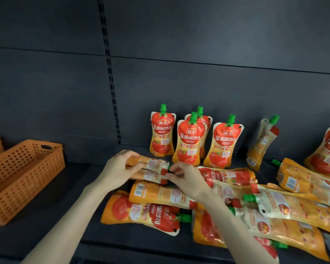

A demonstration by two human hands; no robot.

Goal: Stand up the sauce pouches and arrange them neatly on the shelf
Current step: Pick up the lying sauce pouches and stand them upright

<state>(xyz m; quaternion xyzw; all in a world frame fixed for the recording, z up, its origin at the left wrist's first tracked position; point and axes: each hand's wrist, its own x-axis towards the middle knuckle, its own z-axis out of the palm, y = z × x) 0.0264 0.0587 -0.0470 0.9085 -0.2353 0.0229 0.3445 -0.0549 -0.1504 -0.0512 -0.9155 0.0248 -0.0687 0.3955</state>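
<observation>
Evidently the glossy orange-and-red foil sauce pouch point(148, 164), lying on its side toward the dark shelf's point(74, 187) back edge, is soft, slippery and sloshy; best held at base and stiff green cap. The left hand point(120, 168) clamps its base, the right hand point(185, 176) pinches its spout end.

Four sauce pouches point(187, 139) are standing up just behind the hands, red and orange with green caps, one tucked behind another. A fifth pouch point(262, 142) is leaning with its back showing, off to the right of the right hand point(187, 179). Two flat pouches point(151, 169) are lying on their sides between the left hand point(120, 167) and the right hand, both hands gripping them. More pouches point(227, 206) are lying in a messy pile under and right of the right arm.
</observation>
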